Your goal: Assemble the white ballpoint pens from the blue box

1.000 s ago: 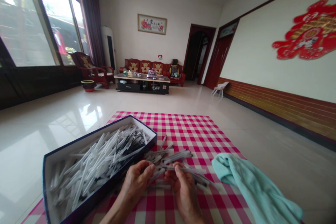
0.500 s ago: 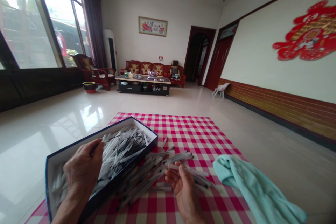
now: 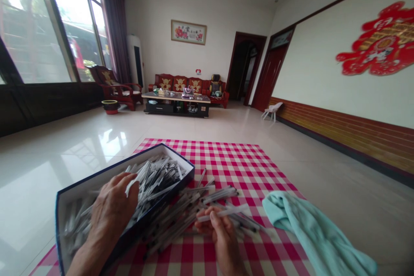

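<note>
A long box with a dark blue rim (image 3: pixel 168 200) and white inside holds a heap of transparent plastic pens (image 3: pixel 158 177). My left hand (image 3: pixel 111 209) is inside the box, fingers curled over the heap, with a pale pen (image 3: pixel 137 179) caught under them. More pens lie loose (image 3: pixel 181 220) beside the box on a pink-and-white checked cloth (image 3: pixel 246 168). My right hand (image 3: pixel 220 233) is over that loose pile and pinches one transparent pen (image 3: pixel 223 212) between thumb and fingers.
A crumpled teal towel (image 3: pixel 310 233) lies on the cloth to the right, and polished floor tiles (image 3: pixel 64 138) surround the cloth. Far ahead stand a low coffee table (image 3: pixel 176 103) and a red wooden sofa (image 3: pixel 177 83). Tall windows line the left wall.
My left hand has moved from the loose pens into the box and sits slightly further right than half a second ago. My right hand has turned its pen to lie more crosswise.
</note>
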Available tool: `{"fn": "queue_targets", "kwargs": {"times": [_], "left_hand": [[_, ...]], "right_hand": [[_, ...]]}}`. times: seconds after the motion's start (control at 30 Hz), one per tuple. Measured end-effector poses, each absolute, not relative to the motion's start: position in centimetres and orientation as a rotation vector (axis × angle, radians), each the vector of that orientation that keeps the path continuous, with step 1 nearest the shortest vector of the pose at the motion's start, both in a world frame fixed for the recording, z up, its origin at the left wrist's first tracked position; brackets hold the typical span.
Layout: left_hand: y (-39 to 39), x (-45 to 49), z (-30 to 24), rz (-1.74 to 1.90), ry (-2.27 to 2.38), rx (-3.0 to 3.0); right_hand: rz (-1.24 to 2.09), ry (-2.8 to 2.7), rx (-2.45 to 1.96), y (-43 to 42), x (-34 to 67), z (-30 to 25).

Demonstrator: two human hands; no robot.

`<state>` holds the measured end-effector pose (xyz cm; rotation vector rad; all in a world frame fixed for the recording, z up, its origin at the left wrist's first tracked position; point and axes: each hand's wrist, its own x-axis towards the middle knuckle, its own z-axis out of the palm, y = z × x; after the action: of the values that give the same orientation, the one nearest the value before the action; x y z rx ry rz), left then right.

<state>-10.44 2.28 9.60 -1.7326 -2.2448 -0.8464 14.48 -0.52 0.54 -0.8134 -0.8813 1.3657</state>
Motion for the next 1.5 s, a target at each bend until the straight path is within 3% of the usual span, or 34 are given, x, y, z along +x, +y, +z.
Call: {"fn": "queue_targets", "kwargs": {"times": [0.17,0.33,0.53,0.67,0.83,1.0,1.17,1.33,1.43,1.5], "left_hand": [[0.9,-5.0,9.9,-1.294,-2.063,-2.173],[-1.1,-0.4,9.4,-1.541,-1.865,-2.643],[-1.2,0.1,8.0,-1.986,-1.971,-2.73],[-0.2,-0.5,7.4,-2.284,-2.102,-2.559],[0.8,-0.8,7.1,-2.958,-2.435,-1.91],[0.9,-0.1,6.9,-3.431,-2.563,-1.265],[0.5,1.3,6.1,-3.581,-2.621,-0.936],[-0.1,2.6,4.6,-3.656,-2.656,-1.081],[-0.3,2.8,3.7,-3.475,-2.703,-1.479],[-0.3,2.6,3.3,-3.152,-2.652,-1.9]], "right_hand": [[1.345,-1.097,-0.813,-1.0,14.1,1.3],[1.123,-1.394,-0.945,-1.7,14.2,1.9],[1.074,-1.565,-0.998,-2.2,14.1,1.6],[1.271,-1.491,-0.907,-1.7,14.0,1.8],[1.619,-0.718,-0.624,-0.5,15.2,2.0],[1.663,-0.557,-0.466,0.1,16.0,1.5],[1.602,-0.517,-0.485,0.0,15.8,1.4],[1.573,-0.734,-0.566,-0.4,15.3,1.7],[1.514,-0.851,-0.677,-0.4,15.1,1.7],[1.464,-0.893,-0.767,-0.2,15.0,1.6]]}}
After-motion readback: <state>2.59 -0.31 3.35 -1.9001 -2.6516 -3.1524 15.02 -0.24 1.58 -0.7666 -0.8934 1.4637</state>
